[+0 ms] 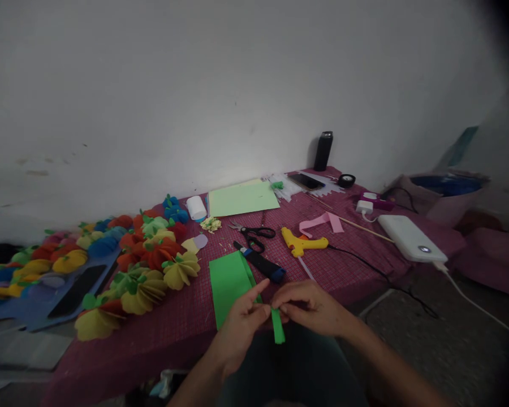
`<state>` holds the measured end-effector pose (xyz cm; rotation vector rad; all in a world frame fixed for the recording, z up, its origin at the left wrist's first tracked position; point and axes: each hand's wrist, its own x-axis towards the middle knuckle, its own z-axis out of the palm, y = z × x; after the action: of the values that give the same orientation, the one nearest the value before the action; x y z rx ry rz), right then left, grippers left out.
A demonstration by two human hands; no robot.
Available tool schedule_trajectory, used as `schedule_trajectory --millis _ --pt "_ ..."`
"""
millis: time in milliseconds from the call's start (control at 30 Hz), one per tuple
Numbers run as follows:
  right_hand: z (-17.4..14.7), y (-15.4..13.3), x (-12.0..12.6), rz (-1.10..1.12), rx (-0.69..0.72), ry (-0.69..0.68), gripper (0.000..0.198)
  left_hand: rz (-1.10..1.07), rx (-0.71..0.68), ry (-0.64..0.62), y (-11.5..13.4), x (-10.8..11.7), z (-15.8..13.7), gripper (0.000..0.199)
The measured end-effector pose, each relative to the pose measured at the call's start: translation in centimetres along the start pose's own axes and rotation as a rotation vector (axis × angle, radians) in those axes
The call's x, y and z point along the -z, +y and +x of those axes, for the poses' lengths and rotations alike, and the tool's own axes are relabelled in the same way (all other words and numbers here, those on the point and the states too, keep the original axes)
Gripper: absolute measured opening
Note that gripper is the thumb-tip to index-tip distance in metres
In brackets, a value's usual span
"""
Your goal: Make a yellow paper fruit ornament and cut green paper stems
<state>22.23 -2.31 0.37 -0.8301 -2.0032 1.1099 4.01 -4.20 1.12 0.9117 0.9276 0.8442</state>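
A narrow green paper strip [277,327] hangs between my hands over my lap, at the table's front edge. My right hand [311,308] pinches its upper end between thumb and fingers. My left hand [245,322] is closed on the strip's other side, thumb against it and index finger pointing forward. Beside my left hand lie folded green paper sheets [231,282]. Just beyond my hands is a utility knife [265,265] with a dark handle. Behind it rest black-handled scissors [254,233]. A yellow hot glue gun [303,243] lies to the right.
Colourful paper pumpkins [152,249] crowd the left side. Pale green sheets [244,199] lie at the back near glue sticks, a phone [306,181] and a black bottle [323,151]. Pink ribbon [322,221], a wooden stick and a white power bank [409,237] with cables are at right.
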Motion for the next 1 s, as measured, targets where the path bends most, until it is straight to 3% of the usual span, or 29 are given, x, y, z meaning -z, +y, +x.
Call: schedule_trajectory --millis 133,267,467,633,733,1000 --pt "0.0 0.4 0.3 -0.101 0.154 -0.021 0.027 -0.019 -0.003 0.043 0.1 -0.1 -0.1 0.076" --pt "0.0 0.7 0.0 -0.128 0.199 -0.009 0.032 0.169 -0.046 0.062 -0.4 0.1 0.2 0.085" --pt "0.0 0.6 -1.1 -0.030 -0.012 0.138 0.021 0.393 -0.110 0.108 -0.7 0.0 -0.3 0.076" --pt "0.3 0.0 -1.7 0.025 0.010 0.135 0.010 0.492 -0.167 0.117 -1.0 -0.2 -0.4 0.073" --pt "0.4 -0.1 -1.9 0.042 -0.004 0.159 0.012 0.470 -0.177 0.101 -1.2 -0.2 -0.2 0.074" --pt "0.6 0.6 -1.9 0.194 -0.192 0.327 0.013 0.283 -0.046 0.095 -1.0 -0.2 -0.3 0.078"
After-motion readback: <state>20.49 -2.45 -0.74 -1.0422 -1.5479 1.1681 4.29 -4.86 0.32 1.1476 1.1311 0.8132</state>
